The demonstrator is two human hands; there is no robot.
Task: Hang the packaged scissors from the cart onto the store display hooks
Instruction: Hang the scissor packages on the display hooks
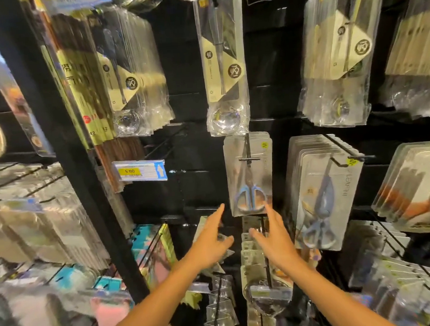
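Both hands are up at the display wall, and neither grip holds anything. The left hand (211, 243) has its fingers spread, reaching toward the lower left corner of the packaged scissors (248, 175). The right hand (275, 238) is spread too, index fingertip right at the pack's bottom edge. That pack hangs on a black hook (249, 158), just beside a fuller row of scissor packs (319, 193).

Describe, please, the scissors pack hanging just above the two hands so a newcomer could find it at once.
Start at the black display wall and find the long ladle pack at top centre. Directly beneath hangs the scissors pack, blue handles lowest. Unlike the thick scissors stack to its right, only a few cards hang here.
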